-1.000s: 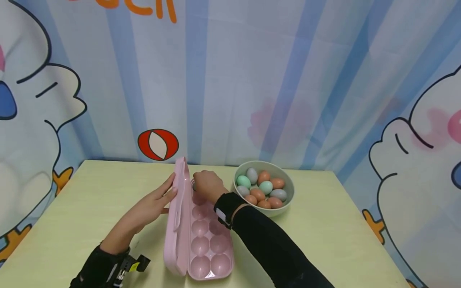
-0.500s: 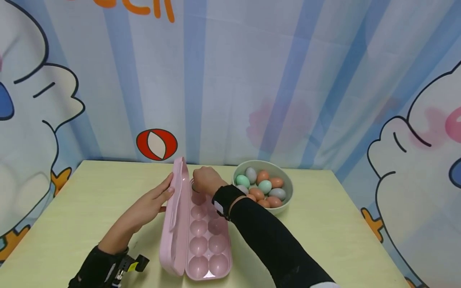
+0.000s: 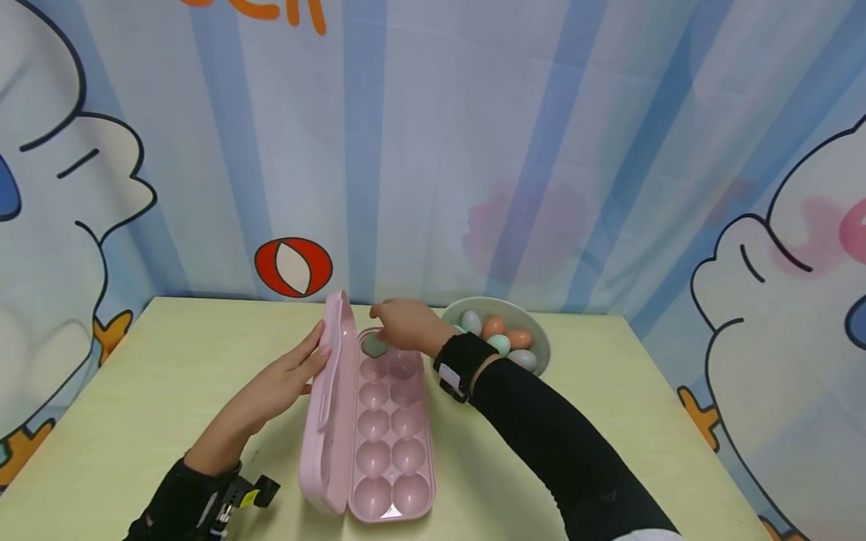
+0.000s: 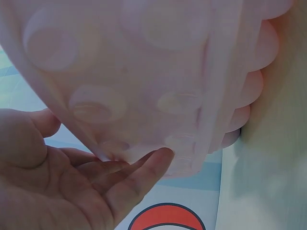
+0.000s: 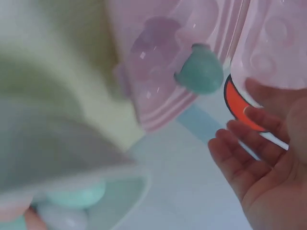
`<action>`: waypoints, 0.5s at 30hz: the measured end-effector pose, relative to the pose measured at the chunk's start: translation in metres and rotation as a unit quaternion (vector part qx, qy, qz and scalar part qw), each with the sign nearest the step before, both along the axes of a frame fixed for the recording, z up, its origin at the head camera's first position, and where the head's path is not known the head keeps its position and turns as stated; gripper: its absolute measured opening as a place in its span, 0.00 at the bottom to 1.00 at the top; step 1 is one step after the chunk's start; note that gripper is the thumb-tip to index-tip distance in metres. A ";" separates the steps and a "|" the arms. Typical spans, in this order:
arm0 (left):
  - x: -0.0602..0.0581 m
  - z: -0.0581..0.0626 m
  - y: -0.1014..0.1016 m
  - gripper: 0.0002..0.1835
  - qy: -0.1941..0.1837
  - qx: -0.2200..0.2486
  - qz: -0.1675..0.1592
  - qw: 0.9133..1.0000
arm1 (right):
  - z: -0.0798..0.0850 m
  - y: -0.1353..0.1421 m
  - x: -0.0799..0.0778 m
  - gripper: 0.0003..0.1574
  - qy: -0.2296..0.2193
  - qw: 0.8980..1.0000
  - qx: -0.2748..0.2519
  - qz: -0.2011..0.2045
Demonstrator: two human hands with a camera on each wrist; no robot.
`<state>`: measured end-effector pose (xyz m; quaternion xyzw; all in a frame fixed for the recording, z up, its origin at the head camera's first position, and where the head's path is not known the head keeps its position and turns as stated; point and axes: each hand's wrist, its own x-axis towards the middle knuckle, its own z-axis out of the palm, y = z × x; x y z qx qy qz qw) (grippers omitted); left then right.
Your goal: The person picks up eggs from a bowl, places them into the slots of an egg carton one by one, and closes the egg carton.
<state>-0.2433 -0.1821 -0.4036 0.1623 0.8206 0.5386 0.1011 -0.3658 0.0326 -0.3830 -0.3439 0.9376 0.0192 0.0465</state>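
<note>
The pink egg box stands on the table with its hinged lid raised at the left. My left hand holds that lid near its far end, thumb at the rim and fingers along the outside. In the far-left well sits a green egg; the other visible wells are bare. My right hand is over the far right end of the box, apart from the egg, with relaxed fingers and nothing in them.
A pale green bowl of brown, grey and green eggs stands behind my right wrist, which hides part of it. The yellow table ends at a blue-striped curtain with cartoon prints.
My right hand has let go of the green egg and drawn back to the right, so the egg now shows in its well. The left hand stays on the lid.
</note>
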 end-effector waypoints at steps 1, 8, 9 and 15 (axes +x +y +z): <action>0.000 0.000 0.000 0.39 0.001 -0.001 0.000 1.000 | 0.003 0.004 0.001 0.26 -0.002 1.000 -0.001 0.010; -0.001 -0.001 0.000 0.39 0.000 0.000 -0.001 1.000 | 0.010 0.047 -0.001 0.30 -0.009 0.996 -0.051 0.075; -0.001 -0.001 0.000 0.40 -0.001 -0.002 0.000 1.000 | 0.011 0.054 -0.002 0.31 -0.009 0.995 -0.057 0.078; -0.003 -0.001 -0.001 0.40 0.000 -0.007 -0.002 1.000 | 0.012 0.092 -0.010 0.37 -0.026 0.998 -0.046 0.031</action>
